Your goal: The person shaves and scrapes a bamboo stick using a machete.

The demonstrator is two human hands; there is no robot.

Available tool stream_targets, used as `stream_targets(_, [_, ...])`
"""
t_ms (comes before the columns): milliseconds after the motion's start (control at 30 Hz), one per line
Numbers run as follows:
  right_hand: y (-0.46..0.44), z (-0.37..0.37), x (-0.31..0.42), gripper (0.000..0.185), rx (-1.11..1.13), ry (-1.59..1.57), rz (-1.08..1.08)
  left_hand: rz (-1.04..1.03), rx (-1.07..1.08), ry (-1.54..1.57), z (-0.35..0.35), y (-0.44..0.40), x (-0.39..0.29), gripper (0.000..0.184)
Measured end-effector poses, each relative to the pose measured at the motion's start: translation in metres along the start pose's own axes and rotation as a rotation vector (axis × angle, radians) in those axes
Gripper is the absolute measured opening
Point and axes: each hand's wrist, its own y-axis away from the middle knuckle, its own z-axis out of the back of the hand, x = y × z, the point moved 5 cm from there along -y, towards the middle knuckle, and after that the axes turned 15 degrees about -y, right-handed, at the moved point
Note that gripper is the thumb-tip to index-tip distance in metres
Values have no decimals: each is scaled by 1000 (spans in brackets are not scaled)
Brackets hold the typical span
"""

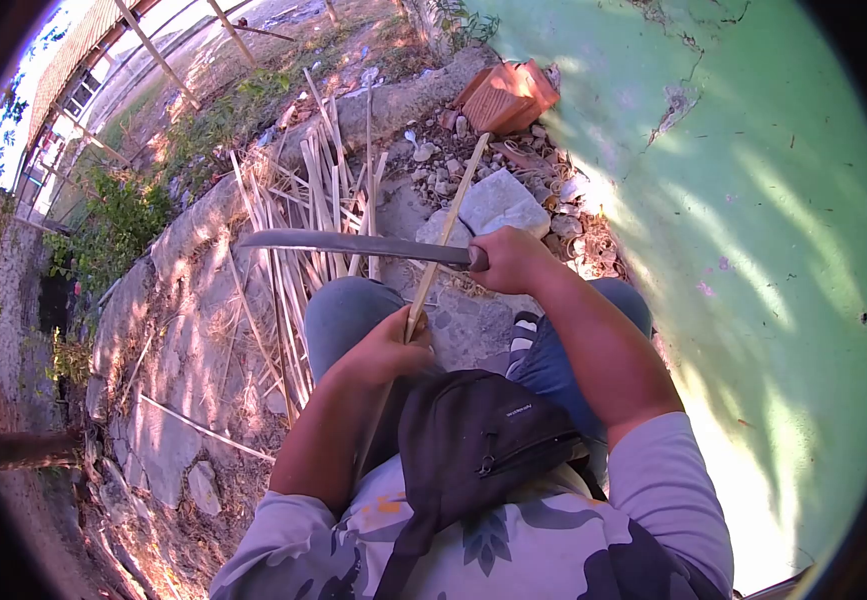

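My right hand (511, 262) is wrapped round the dark handle of a machete (348, 243), whose long blade points left. The blade crosses a pale bamboo strip (450, 218) close to the handle; whether it touches the strip I cannot tell. My left hand (390, 347) grips that strip near its lower part, above my left knee. From there the strip slants up and away to the right, and its lower end runs back beneath my left forearm. Beyond the blade lies a pile of similar split strips (328, 195) on the ground.
A pale stone block (503, 203) and orange roof tiles (506, 97) lie ahead among rubble. A green wall (753, 200) rises on the right. A black bag (478, 440) rests on my lap. Shrubs (118, 220) grow at the left, and a loose strip (205, 428) lies on the ground.
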Motion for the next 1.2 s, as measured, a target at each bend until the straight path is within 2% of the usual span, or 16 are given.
stream_targets(67, [1, 3, 6, 21, 8, 112, 13, -38, 3, -25, 1, -2, 1, 38])
stream_targets(167, [-8, 7, -14, 21, -27, 18, -95, -28, -7, -61, -1, 2, 2, 38])
stream_targets(267, [-17, 7, -39, 21, -131, -101, -111, -39, -17, -87, -1, -1, -4, 37])
stream_targets(367, [-11, 11, -25, 20, -83, -151, -120, -29, -16, -87, -1, 0, -6, 36])
stream_targets(467, [-6, -1, -8, 20, -8, -103, -1, -30, -14, -65, 0, 0, -3, 36])
stream_targets(567, [0, -3, 6, 20, 13, 31, 25, -41, -3, -70, -1, 0, -3, 36])
stream_targets(667, [-9, 3, -21, 20, -26, -3, -34, -33, -2, -102, -2, 2, -4, 37])
stream_targets(767, [-15, 6, -54, 22, -79, -234, -220, -54, -6, -111, 0, -1, -4, 37])
stream_targets(867, [-12, 12, -35, 23, -120, -193, -128, -34, 12, -37, -1, 1, -5, 38])
stream_targets(1067, [-2, -3, -4, 21, 19, -31, 25, -20, 46, 55, 0, 1, -2, 38])
stream_targets(1200, [-3, 4, -8, 20, 13, -26, 2, -42, 51, -7, 1, 1, -1, 38])
